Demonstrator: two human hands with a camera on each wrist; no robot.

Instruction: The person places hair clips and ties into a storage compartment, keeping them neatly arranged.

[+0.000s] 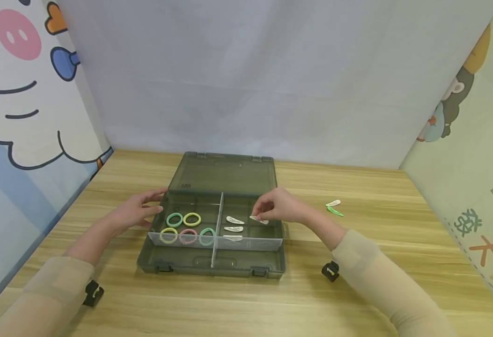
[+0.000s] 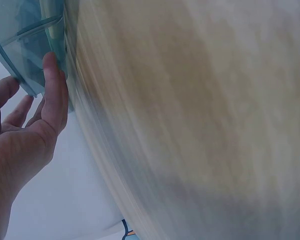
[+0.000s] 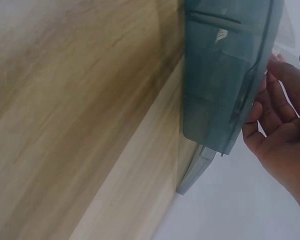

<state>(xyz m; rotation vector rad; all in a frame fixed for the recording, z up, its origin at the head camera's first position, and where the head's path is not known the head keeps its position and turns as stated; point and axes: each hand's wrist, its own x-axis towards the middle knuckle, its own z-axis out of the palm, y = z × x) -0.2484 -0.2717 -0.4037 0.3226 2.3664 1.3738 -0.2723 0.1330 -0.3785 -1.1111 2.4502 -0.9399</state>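
Note:
A grey translucent divided box [image 1: 179,255] lies on the table with its lid [image 1: 229,175] folded back. My right hand [image 1: 281,206] is over its right compartment and pinches a white snap hair clip [image 1: 260,220] between thumb and fingers. Three similar white clips [image 1: 234,229] lie in a column left of it. In the left compartment are several hair ties, among them a green hair tie [image 1: 174,213], a yellow hair tie [image 1: 192,213] and a pink hair tie [image 1: 188,230]. My left hand [image 1: 134,211] touches the box's left side, fingers extended, as the left wrist view also shows.
On the table right of the box lie a white clip [image 1: 334,202] and a green clip [image 1: 335,211], end to end. White dividers [image 1: 250,243] split the box. A pale curtain [image 1: 246,93] hangs behind the table, and printed panels stand on both sides.

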